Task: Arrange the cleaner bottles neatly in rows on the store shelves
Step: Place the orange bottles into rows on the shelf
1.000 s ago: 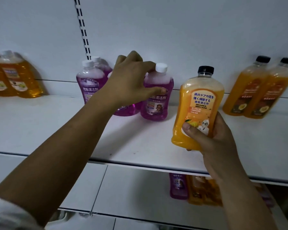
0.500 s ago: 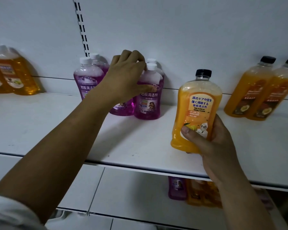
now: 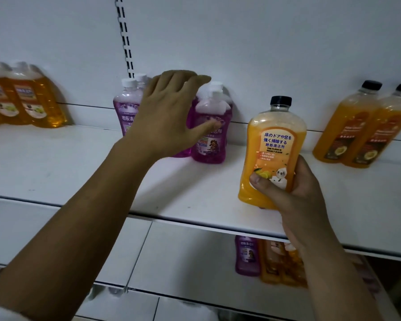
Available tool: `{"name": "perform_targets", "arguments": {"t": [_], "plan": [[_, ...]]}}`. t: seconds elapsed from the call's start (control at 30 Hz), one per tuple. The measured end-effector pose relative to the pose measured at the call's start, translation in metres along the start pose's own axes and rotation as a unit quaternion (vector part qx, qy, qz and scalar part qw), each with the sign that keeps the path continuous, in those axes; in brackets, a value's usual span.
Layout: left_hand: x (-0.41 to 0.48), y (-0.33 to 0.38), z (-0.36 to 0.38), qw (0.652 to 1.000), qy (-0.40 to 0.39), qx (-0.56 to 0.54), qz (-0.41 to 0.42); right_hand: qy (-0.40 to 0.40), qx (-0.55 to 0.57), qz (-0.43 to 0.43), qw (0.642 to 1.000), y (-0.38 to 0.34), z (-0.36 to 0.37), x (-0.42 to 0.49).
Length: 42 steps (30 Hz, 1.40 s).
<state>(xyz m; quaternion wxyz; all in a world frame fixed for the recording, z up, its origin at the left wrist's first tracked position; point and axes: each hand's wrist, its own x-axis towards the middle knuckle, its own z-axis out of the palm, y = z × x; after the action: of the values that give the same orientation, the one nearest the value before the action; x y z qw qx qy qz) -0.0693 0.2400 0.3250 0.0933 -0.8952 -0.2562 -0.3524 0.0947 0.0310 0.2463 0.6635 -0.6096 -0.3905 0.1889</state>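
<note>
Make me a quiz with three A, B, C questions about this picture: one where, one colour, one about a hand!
1. Where do the purple bottles stand?
A) at the back of the shelf
B) on the floor
C) in a basket

2. What colour is the cap on the orange bottle in the right hand?
A) white
B) black
C) red

3. How is the left hand?
A) open, fingers spread
B) in a fist
C) gripping a cap

Answers: 1 A, they stand far back on it; 2 B, the cap is black; 3 A, its fingers are straight and apart.
</note>
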Motion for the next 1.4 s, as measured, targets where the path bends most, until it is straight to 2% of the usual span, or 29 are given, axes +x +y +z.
{"name": "perform_targets", "arguments": {"t": [0.13, 0.3, 0.53, 0.67, 0.97, 1.4], "plan": [[-0.057, 0.010, -0.029, 0.999, 0.002, 0.004, -0.050, -0.030, 0.020, -0.016, 0.999, -0.006, 0.004, -0.012], [-0.127, 0.011, -0.064, 0.989, -0.041, 0.043, -0.137, -0.106, 0.087, -0.021, 0.990, -0.014, 0.031, -0.034], [-0.216, -0.018, -0.142, 0.954, -0.095, 0.153, -0.240, -0.238, 0.133, -0.043, 0.961, -0.021, 0.117, -0.067], [-0.272, -0.048, -0.186, 0.934, -0.090, 0.187, -0.290, -0.299, 0.135, -0.039, 0.944, -0.034, 0.180, -0.095], [-0.411, -0.159, -0.270, 0.895, -0.070, 0.177, -0.404, -0.348, 0.161, -0.050, 0.922, -0.065, 0.366, -0.157], [-0.490, -0.350, -0.345, 0.883, -0.070, 0.186, -0.425, -0.355, 0.156, -0.058, 0.920, -0.097, 0.594, -0.189]]}}
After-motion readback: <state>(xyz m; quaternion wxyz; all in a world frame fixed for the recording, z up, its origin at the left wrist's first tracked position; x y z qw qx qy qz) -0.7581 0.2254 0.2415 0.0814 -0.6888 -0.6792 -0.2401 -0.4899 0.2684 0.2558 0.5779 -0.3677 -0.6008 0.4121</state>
